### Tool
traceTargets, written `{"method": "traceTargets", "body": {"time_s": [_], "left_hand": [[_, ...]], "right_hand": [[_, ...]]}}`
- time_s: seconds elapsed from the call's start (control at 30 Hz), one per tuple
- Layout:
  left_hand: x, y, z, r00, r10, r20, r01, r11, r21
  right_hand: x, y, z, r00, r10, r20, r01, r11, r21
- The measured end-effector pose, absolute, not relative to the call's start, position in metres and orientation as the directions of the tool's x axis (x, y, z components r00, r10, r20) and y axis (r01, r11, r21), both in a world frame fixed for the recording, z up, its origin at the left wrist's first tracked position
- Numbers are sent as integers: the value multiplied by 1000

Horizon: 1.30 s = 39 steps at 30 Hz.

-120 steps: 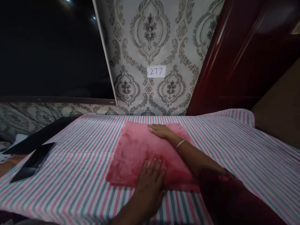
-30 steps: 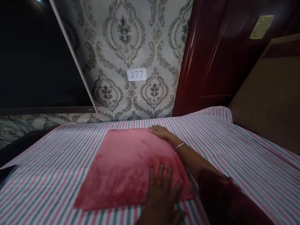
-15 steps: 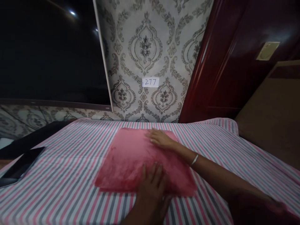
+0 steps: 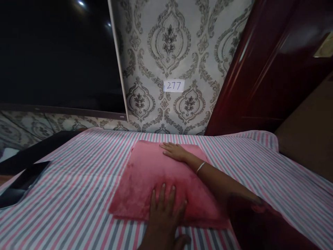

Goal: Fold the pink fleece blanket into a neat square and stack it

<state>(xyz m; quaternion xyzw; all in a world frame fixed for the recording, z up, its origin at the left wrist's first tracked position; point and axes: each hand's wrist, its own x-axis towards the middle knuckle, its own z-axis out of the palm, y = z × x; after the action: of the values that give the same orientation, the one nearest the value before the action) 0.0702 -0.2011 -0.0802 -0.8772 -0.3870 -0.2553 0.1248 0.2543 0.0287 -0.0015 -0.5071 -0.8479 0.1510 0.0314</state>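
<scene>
A folded pink plush cloth (image 4: 145,177) lies flat in the middle of a striped pink, grey and white sheet (image 4: 78,180). My left hand (image 4: 165,217) rests palm down on the cloth's near edge, fingers stretched out and slightly apart. My right hand (image 4: 175,151) lies flat on the cloth's far part, fingers extended toward the left; a thin bracelet (image 4: 201,167) circles its wrist. Neither hand holds anything.
Behind the sheet stands a damask-patterned wall with a paper label reading 277 (image 4: 173,85). A dark screen (image 4: 57,55) fills the upper left. A dark red wooden door (image 4: 273,66) rises at right. A black flat object (image 4: 20,182) lies at the sheet's left edge.
Both hands have stayed flat on the pink cloth, sliding slightly over it. The view has swung left and right, and the cloth now looks a bit more compact.
</scene>
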Motion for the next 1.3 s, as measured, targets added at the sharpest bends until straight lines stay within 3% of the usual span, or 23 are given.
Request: {"method": "traceTargets", "body": {"time_s": [0.23, 0.37, 0.47, 0.53, 0.63, 0.8, 1.0, 1.3], "left_hand": [[74, -205, -80, 538, 654, 531, 753, -657, 46], [73, -206, -80, 531, 661, 530, 753, -655, 64], [60, -203, -68, 582, 603, 546, 715, -699, 8], [42, -200, -52, 600, 575, 556, 713, -700, -44], [11, -192, -33, 492, 633, 598, 819, -569, -72], [-11, -181, -45, 333, 731, 596, 930, -360, -78], [-6, -179, -74, 300, 760, 577, 943, -327, -60], [-5, -181, -69, 288, 780, 556, 948, -315, -49]], "right_hand": [[256, 41, -14, -454, 888, -77, 850, 405, -336], [250, 30, -2, -388, 917, -94, 900, 355, -254], [236, 17, 16, -323, 944, -71, 935, 307, -175], [220, 4, 27, -377, 926, -8, 915, 372, -155], [190, -17, 38, -571, 820, 43, 807, 571, -150], [145, -24, 29, -754, 656, -27, 645, 733, -214], [129, 24, 14, -660, 749, -68, 735, 624, -266], [128, 68, 4, -502, 846, -178, 826, 409, -387]]}}
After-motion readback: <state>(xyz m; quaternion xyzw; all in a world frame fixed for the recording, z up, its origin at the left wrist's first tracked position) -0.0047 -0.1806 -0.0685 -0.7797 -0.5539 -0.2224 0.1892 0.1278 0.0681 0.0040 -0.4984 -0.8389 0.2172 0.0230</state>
